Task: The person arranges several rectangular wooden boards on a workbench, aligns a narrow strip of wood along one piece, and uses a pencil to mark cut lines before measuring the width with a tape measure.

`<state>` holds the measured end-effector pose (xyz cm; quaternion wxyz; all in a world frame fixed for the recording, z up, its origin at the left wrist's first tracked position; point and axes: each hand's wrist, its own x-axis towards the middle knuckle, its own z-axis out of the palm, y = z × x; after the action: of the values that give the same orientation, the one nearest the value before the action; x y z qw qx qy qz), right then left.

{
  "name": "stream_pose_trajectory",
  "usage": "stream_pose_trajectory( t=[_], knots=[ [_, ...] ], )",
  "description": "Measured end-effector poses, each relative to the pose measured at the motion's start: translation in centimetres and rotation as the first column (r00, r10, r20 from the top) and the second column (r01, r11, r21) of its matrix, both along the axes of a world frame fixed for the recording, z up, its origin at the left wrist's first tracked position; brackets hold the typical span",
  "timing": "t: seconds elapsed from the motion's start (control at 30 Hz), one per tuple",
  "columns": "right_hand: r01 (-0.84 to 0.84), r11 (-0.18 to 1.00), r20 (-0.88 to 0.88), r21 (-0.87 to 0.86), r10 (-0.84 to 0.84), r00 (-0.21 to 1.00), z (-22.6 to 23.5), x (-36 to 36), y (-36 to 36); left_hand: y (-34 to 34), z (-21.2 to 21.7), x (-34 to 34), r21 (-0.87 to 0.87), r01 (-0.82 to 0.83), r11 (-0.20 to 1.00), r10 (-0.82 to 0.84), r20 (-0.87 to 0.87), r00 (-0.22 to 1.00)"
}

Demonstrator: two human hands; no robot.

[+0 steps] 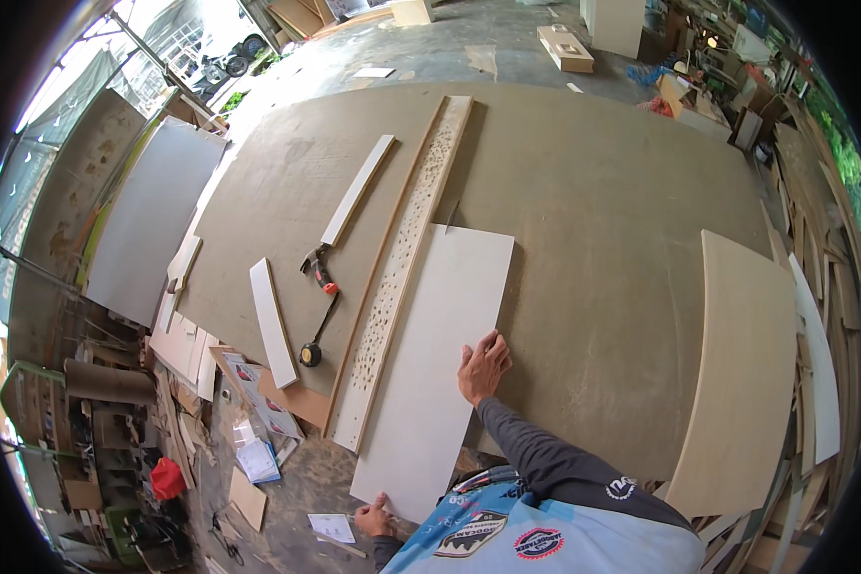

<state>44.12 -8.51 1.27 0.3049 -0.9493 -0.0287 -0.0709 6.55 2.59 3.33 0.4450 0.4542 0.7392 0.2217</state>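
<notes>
A long white board (454, 316) lies on the big worktable, its left edge along a narrow wooden strip full of holes (416, 215). My right hand (485, 367) grips the board's right edge, thumb on the white face and fingers curled at the side. At the near end, my left hand (375, 518) pinches the board's left corner; its thumb shows on the edge and the other fingers are partly hidden. A thin dark pointed tool (452, 216) rests by the board's far end.
Left of the strip lie a claw hammer (318, 270), a tape measure (310, 354) and white slats (358, 189) (274, 322) on the brown worktable (593, 287). A pale panel (741, 373) leans at the right beside stacked scrap wood. Papers (256, 459) litter the floor at left.
</notes>
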Motion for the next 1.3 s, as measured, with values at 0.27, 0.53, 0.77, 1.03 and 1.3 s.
stream_pose_trajectory(
  t=[0.27,0.53,0.77,1.03,1.3],
  knots=[
    [0.003,0.999,0.039,-0.036,-0.002,0.999,0.5,2.6,-0.2,0.0,1.1,2.8,-0.039,0.062,0.997,-0.062,0.007,0.998],
    [0.025,0.999,0.061,-0.047,-0.022,0.998,0.6,6.6,-0.1,0.2,0.8,6.4,-0.023,0.110,0.994,-0.109,0.036,0.993],
    [0.058,0.996,0.085,-0.066,-0.053,0.995,0.5,11.4,0.0,0.9,0.0,10.4,-0.025,0.181,0.983,-0.178,0.089,0.980],
    [0.076,0.995,0.044,-0.066,-0.073,0.996,0.2,20.0,0.0,0.2,1.3,20.0,-0.007,0.190,0.982,-0.188,0.106,0.976],
    [0.070,0.992,0.031,-0.106,-0.067,0.997,-0.5,26.7,0.1,-0.1,0.6,26.4,0.096,0.214,0.972,-0.211,-0.043,0.977]
  ],
)
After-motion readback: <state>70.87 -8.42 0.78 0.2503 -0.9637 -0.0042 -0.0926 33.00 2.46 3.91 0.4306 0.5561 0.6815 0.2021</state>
